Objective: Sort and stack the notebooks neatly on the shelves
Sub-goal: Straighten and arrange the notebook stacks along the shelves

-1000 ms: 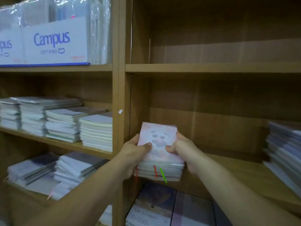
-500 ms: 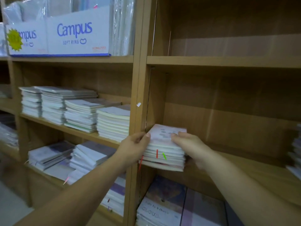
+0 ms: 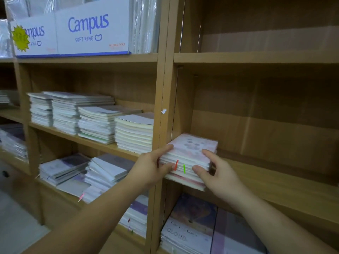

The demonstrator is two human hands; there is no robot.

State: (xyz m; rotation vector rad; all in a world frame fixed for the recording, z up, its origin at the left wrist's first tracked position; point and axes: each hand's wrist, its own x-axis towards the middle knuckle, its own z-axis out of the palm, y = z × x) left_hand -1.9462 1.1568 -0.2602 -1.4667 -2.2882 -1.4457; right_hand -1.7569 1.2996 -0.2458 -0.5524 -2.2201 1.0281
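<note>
The stack of notebooks lies at the left end of the shelf, against the upright, its front edge apparently overhanging. Left grip clasps the left front corner and right grip the right front corner, thumbs on the page edges. The stack lies directly ahead of both grips, long axis running into the shelf: push rearward, evenly

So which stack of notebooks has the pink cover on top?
The pink stack held between left hand and right hand; the other stacks show white or purple covers.
</note>
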